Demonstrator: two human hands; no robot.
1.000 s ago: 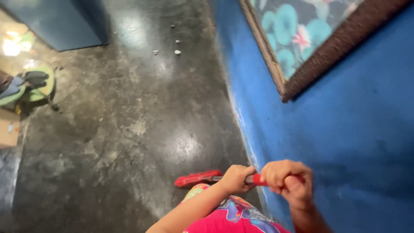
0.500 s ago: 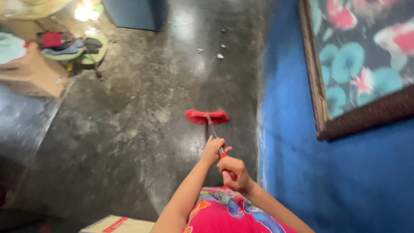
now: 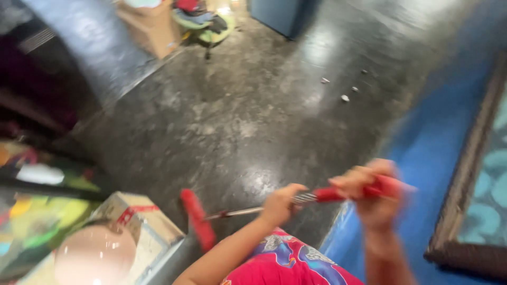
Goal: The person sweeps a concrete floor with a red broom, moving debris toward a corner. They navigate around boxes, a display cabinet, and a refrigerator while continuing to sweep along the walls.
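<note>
Floor: dark polished concrete, mottled grey, glossy with reflected light; hard and smooth, so bristles should slide over it easily.

Wall: painted blue, matt, along the right; a framed picture with a dark textured frame and teal floral pattern hangs on it.

Cardboard box: pale, taped with a red-and-white strip, lower left, just beside the broom head; a second cardboard box stands at the far end of the floor with a heap of coloured cloth beside it.

Broom: long thin metal shaft, stiff, with a red plastic grip sleeve at the upper end and a red bristle head at the lower end, which lies low near the floor beside the taped box; held nearly level across the person's front; judged light and rigid, head end slightly heavier, bristles flexible; best taken as now, one grip on the red sleeve and one lower on the bare shaft for leverage; bare metal may be slick.

Right hand: closed round the red grip sleeve, blurred.

Left hand: closed round the metal shaft, lower down.

Debris: a few small pale scraps scattered on the floor, well apart from the broom head.
</note>
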